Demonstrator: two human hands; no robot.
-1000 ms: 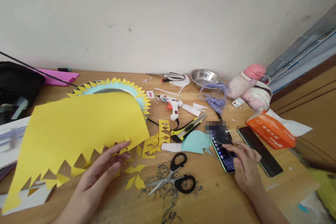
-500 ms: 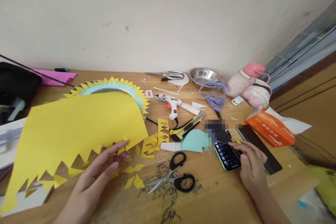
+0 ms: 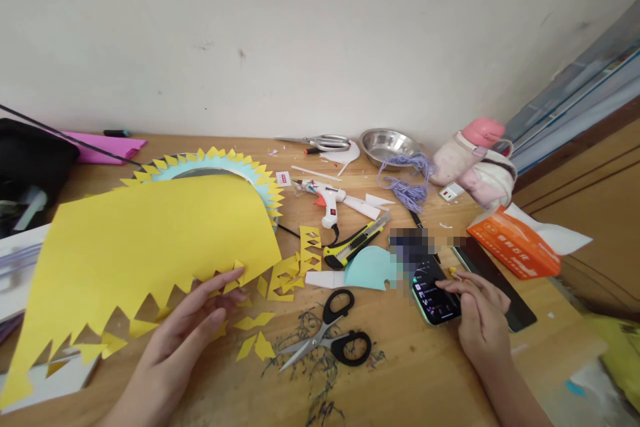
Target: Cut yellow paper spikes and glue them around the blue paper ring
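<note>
My left hand point(image 3: 187, 333) rests with stretched fingers at the lower right edge of a large yellow paper sheet point(image 3: 165, 233); the sheet's near edge has a row of diamond cut-outs. Yellow paper scraps point(image 3: 255, 345) lie beside the fingers. My right hand point(image 3: 483, 313) reaches over a phone point(image 3: 433, 300) with a lit dark screen, its index fingertip at the glass and its other fingers bent loosely. A small yellow bit point(image 3: 453, 271) shows by those fingers; whether they grip it is unclear. Black-handled scissors point(image 3: 325, 337) lie partly spread between the hands.
Behind the sheet is a light-blue ring with yellow points point(image 3: 273, 193). A glue gun point(image 3: 327, 200), yellow utility knife point(image 3: 355, 240), blue paper piece point(image 3: 370, 268), purple yarn point(image 3: 410, 193), metal bowl point(image 3: 387, 145), pink bottle point(image 3: 465, 147), orange tissue pack point(image 3: 520, 247) and second dark device point(image 3: 523, 310) surround the hands.
The content on the phone's screen has shifted, and the phone and my right index finger have moved very slightly. My left hand and the yellow sheet stay put.
</note>
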